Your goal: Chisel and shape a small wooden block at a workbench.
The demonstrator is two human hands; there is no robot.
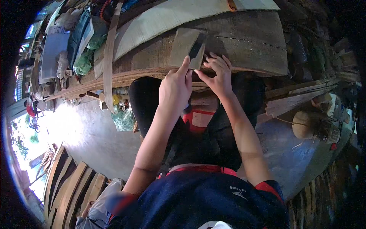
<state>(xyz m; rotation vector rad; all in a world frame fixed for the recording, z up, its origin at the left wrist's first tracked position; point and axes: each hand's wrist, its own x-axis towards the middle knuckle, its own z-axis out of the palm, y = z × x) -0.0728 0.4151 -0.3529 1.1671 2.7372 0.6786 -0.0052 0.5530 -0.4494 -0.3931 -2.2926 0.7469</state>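
My left hand (176,84) grips the near edge of a small flat grey-brown wooden piece (183,45) that lies on a wide weathered wooden board (251,42). A dark blade-like tool (197,50) lies against the piece's right edge. My right hand (218,72) rests next to it, fingers bent and pressing at the tool and the board's near edge. Both forearms reach up from the lower edge, over my dark-trousered knees.
A pale long plank (171,17) lies across the back. A narrow wooden strip (108,57) leans at the left beside green plastic bags (85,57). Stacked timber pieces (297,97) lie at the right, curved wooden slats (68,187) at the lower left, and a round tan object (305,124) on the concrete floor.
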